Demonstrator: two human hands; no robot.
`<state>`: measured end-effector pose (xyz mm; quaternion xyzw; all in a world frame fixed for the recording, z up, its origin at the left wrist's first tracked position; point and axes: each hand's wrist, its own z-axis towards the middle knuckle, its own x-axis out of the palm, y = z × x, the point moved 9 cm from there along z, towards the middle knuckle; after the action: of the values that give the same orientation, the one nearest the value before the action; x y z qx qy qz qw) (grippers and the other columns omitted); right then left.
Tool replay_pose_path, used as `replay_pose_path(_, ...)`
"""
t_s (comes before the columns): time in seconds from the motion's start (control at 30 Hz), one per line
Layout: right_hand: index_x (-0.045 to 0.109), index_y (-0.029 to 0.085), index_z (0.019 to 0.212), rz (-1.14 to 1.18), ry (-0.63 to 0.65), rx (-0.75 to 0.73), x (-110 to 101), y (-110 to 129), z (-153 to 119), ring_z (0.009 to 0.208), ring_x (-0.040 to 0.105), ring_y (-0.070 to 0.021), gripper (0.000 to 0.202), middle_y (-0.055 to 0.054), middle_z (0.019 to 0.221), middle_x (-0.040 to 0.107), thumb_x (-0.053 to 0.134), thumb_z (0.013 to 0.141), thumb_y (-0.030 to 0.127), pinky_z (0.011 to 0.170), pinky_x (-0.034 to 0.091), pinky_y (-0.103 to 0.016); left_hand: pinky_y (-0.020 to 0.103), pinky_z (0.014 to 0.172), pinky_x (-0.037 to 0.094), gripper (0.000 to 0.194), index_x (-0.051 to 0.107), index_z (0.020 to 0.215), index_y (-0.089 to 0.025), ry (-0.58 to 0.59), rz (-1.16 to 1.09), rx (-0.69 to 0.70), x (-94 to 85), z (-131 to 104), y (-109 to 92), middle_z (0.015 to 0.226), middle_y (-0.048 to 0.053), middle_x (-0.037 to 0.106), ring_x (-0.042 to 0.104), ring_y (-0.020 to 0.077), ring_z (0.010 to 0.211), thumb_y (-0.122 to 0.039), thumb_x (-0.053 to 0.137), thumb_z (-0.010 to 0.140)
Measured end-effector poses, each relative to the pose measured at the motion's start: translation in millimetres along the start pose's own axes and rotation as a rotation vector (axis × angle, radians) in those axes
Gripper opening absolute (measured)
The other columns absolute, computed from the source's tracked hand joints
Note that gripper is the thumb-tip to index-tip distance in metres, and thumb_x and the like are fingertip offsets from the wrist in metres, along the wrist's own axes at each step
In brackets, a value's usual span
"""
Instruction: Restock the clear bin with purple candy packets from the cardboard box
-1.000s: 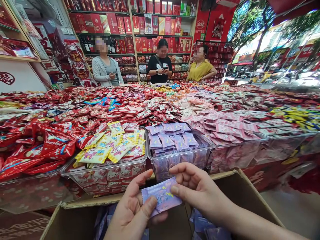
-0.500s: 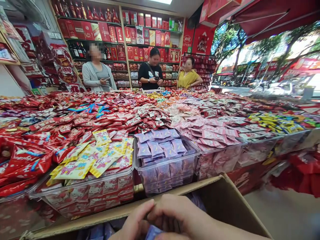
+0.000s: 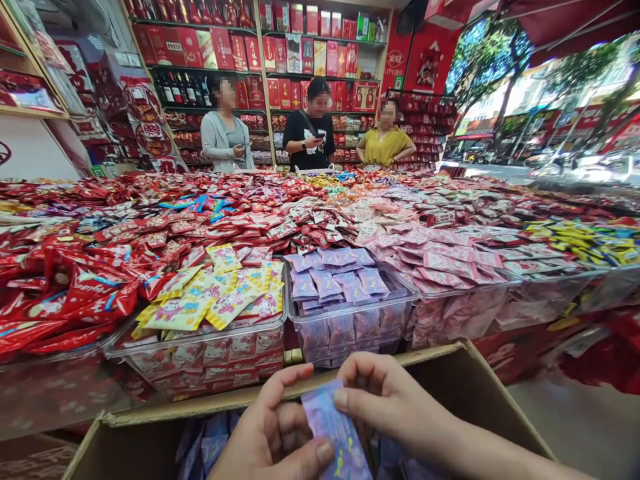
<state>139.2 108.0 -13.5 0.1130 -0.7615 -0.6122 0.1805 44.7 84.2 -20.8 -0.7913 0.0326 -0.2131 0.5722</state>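
Note:
Over an open cardboard box [image 3: 500, 393] I hold a small purple candy packet [image 3: 334, 427] with yellow marks. My left hand [image 3: 267, 433] is closed around its lower left side, thumb on the front and index finger stretched out. At the packet's top right, my right hand [image 3: 387, 393] pinches the edge between thumb and fingers. More purple packets [image 3: 215, 450] lie inside the box below my hands. Just beyond the box stands a clear plastic bin [image 3: 350, 311] with similar purple packets stacked in rows.
To the left, yellow Hello Kitty packets [image 3: 187, 310] top another clear bin, beside large red bags [image 3: 65, 307]. Pink packets [image 3: 445, 257] are heaped to the right. Three people stand behind the display, including a person in a yellow top [image 3: 387, 145]. Stocked shelves [image 3: 210, 50] line the back wall.
My hands have risen and moved slightly apart, bringing the purple packet up into fuller view. The camera view has shifted, so the display sits farther right. The person in black has turned.

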Motion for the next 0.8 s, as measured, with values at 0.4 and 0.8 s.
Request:
replay_pose_path(0.4,0.052,0.013,0.072,-0.076,0.069,-0.049,4,6,-1,0.045,0.046,-0.006,0.024,0.005,0.053,0.049,0.064,0.065,0.032,0.044,0.039,-0.019,0.028,0.059,0.042,0.053,0.03,0.115,-0.018,0.0,0.08,0.052,-3.5,-1,-9,0.065,0.0,0.063,0.057,0.0141,0.06,-0.023,0.061,0.072)
replay_pose_path(0.8,0.055,0.015,0.077,-0.607,-0.347,-0.71,-48,153,-1,0.057,0.052,-0.0099,0.007,0.0,0.067,0.056,0.057,0.072,0.02,0.052,0.042,-0.022,0.03,0.063,0.039,0.024,0.053,0.088,-0.013,0.148,0.417,-0.046,9.3,-4,28,0.073,0.004,0.058,0.051,0.0158,0.066,-0.03,0.053,0.071)
